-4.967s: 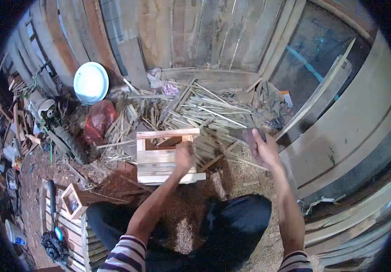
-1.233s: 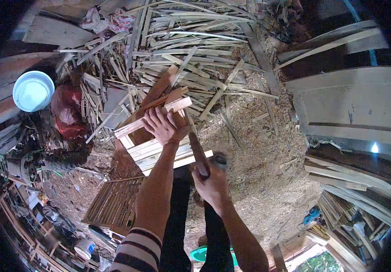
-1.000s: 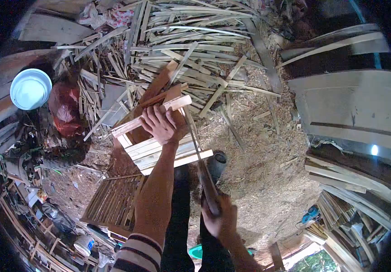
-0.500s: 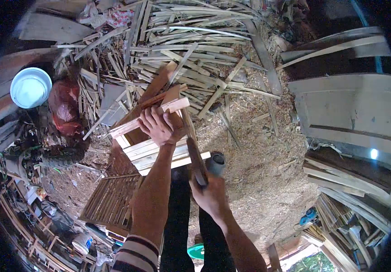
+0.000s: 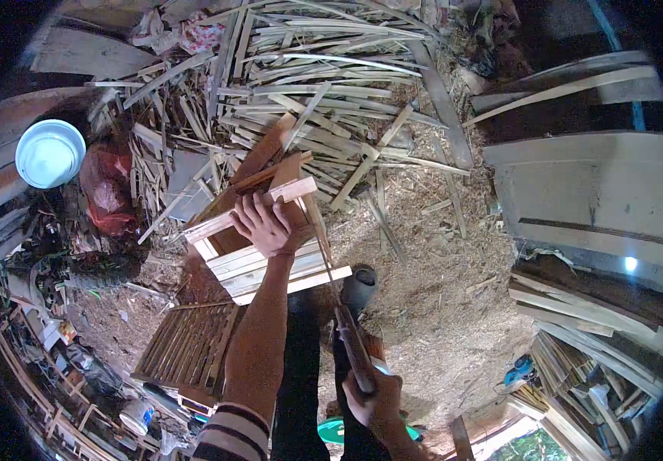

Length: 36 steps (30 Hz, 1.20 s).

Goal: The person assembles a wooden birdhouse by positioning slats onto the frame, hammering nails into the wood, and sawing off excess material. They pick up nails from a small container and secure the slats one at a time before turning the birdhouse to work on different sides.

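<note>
My left hand [image 5: 264, 224] bears down on a small slatted wooden crate [image 5: 270, 265], its fingers curled over the thick upper slat [image 5: 301, 187]. Pale slats run across the crate's near side, and a darker board stands along its right edge. In my right hand [image 5: 377, 401] is a handsaw [image 5: 354, 349], gripped by its brown wooden handle. Its thin blade, seen almost edge-on, runs up to the right end of the crate's slats; whether the teeth are in the wood cannot be made out. My legs are just below the crate.
Loose wooden strips [image 5: 331, 92] lie heaped ahead on the sawdust-covered floor [image 5: 439, 307]. A slatted panel [image 5: 185, 346] is at lower left, a white bucket [image 5: 50, 154] at upper left. Stacked boards [image 5: 593, 307] and a blue power tool [image 5: 520, 370] are on the right.
My right hand has drawn the handsaw back toward my body, down and slightly right, exposing the thin blade beside the crate. My left hand stays on the crate.
</note>
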Each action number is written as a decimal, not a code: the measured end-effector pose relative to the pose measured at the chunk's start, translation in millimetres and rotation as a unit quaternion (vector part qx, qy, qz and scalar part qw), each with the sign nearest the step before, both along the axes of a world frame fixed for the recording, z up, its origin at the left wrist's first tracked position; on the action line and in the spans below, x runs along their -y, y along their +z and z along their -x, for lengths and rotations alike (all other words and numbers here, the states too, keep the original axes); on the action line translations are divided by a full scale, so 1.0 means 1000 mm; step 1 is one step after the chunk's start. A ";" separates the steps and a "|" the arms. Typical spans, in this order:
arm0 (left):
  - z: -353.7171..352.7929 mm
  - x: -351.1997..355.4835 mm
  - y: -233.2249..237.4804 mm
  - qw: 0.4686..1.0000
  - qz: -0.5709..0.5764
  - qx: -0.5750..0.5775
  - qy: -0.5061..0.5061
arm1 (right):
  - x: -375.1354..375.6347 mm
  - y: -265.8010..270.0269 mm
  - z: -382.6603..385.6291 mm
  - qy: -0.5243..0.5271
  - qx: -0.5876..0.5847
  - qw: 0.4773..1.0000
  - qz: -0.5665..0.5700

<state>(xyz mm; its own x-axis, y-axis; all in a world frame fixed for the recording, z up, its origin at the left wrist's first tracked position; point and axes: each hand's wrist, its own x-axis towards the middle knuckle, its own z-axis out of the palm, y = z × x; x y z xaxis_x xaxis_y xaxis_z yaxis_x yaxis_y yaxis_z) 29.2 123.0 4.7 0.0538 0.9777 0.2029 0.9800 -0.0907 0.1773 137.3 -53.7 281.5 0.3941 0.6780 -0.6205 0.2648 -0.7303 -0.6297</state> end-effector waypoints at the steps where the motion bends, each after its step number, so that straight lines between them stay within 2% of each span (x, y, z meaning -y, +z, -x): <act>1: -0.003 0.000 0.002 1.000 -0.008 0.006 0.003 | -0.010 -0.003 -0.001 -0.013 -0.012 0.999 0.030; 3: 0.003 -0.003 -0.007 0.999 -0.033 0.006 -0.003 | -0.038 -0.063 0.001 0.068 0.028 0.997 -0.029; 4: 0.001 -0.004 -0.006 1.000 -0.028 -0.004 -0.004 | -0.042 -0.077 0.002 0.072 0.032 0.996 -0.033; 6: 0.002 0.000 -0.009 1.000 -0.031 -0.002 -0.002 | -0.048 -0.086 0.005 -0.008 -0.019 1.000 -0.010; 8: -0.005 -0.005 0.001 0.999 -0.025 -0.018 0.008 | -0.017 -0.038 0.007 0.002 0.008 0.999 -0.031; 9: -0.003 -0.002 0.002 1.000 -0.016 -0.019 0.013 | 0.013 -0.030 0.005 0.112 0.096 0.981 -0.128; 11: 0.000 -0.001 -0.001 1.000 -0.015 -0.019 0.008 | 0.006 -0.013 0.010 0.005 -0.003 1.000 -0.003; 13: 0.003 0.005 -0.003 1.000 -0.016 -0.021 0.002 | -0.011 -0.078 0.015 0.090 0.110 0.988 -0.052; 15: 0.002 0.000 -0.004 1.000 0.001 -0.007 -0.002 | -0.047 -0.128 0.021 0.019 0.137 0.984 -0.109; 16: 0.001 0.000 0.002 0.999 0.040 0.004 0.005 | -0.056 -0.129 0.017 0.020 0.134 0.984 -0.113; 19: -0.003 0.001 0.006 1.000 0.023 -0.001 0.013 | -0.064 -0.119 0.000 -0.069 -0.059 0.995 -0.031; 21: -0.005 0.000 0.008 1.000 0.019 0.003 0.010 | -0.073 -0.112 -0.010 -0.044 -0.091 0.994 0.039; 23: -0.003 0.001 0.007 1.000 0.026 0.011 0.005 | -0.085 -0.109 0.006 0.018 0.017 0.997 -0.073; 24: -0.001 0.001 0.004 1.000 0.027 0.013 0.007 | -0.099 -0.098 0.010 0.005 0.021 1.000 -0.009; 27: 0.000 0.003 0.001 1.000 0.008 0.009 0.008 | -0.092 -0.099 0.009 -0.026 -0.002 0.999 -0.045; 28: -0.001 0.000 0.003 1.000 0.006 0.014 0.006 | -0.090 -0.093 0.002 -0.072 -0.038 0.997 0.018; 29: -0.002 0.000 0.001 1.000 0.010 0.011 0.010 | -0.077 -0.103 0.001 -0.058 0.004 0.998 -0.021; 31: -0.002 -0.001 0.007 1.000 0.016 0.020 0.007 | -0.080 -0.106 -0.010 -0.041 -0.055 0.997 0.022; 33: -0.001 0.000 0.005 0.999 0.039 0.019 0.008 | -0.111 -0.106 -0.016 0.010 -0.016 0.998 0.060; 36: 0.000 0.000 0.010 0.999 0.048 0.015 0.005 | -0.136 -0.088 -0.003 0.006 0.038 0.999 0.010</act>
